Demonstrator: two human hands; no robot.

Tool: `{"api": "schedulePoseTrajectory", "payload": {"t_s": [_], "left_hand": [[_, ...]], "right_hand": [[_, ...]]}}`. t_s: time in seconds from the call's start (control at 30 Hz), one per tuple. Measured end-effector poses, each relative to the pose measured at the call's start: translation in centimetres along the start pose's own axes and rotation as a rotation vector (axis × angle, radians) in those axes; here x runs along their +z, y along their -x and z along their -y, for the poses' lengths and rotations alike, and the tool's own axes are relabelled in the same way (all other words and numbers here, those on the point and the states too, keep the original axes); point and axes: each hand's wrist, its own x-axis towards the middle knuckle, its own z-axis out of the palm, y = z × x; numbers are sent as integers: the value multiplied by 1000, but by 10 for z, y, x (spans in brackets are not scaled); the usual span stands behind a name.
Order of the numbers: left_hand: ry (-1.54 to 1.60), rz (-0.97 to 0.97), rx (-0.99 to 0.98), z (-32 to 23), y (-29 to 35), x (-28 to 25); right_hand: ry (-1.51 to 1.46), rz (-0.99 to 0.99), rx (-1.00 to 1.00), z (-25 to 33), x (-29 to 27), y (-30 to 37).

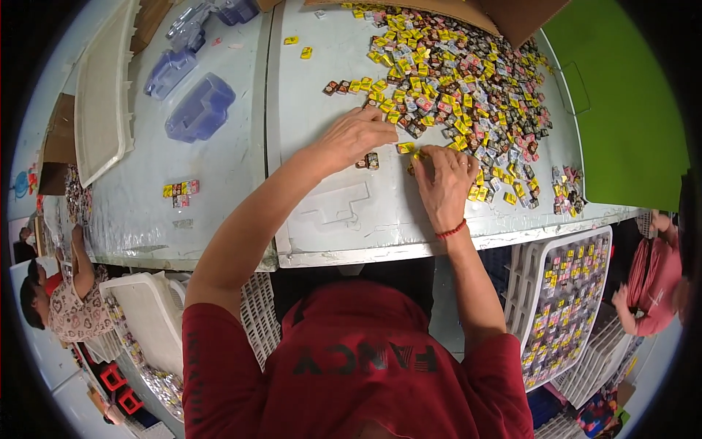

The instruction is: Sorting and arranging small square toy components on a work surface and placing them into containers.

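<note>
Though cluttered, pale table (314, 69) beside green surface (629, 110); left hand (358, 135), right hand (444, 179): grip unclear.

"What place is this?"
"A workshop, by the look: small pieces (468, 102) heaped on a worktable (318, 66) at upper centre, plastic trays (518, 285) at lower right, other people (649, 293) at both side edges."

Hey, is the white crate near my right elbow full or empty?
Not empty: rows of small packs show across the white crate; its depth is hidden.
</note>
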Motion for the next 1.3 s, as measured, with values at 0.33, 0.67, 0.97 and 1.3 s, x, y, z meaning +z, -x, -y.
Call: {"api": "schedulePoseTrajectory", "payload": {"t_s": [0.33, 0.67, 0.97, 1.3], "left_hand": [[9, -97, -113, -1, 3, 1], [183, -178, -300, -28, 57, -27], [187, -325, -274, -29, 35, -8], [111, -208, -245, -39, -14, 15]], "right_hand": [[121, 21, -10, 4, 20, -4], [50, 70, 46, 10, 5, 2], [6, 64, 49, 20, 2, 12], [55, 61, 108, 3, -7, 17]]}}
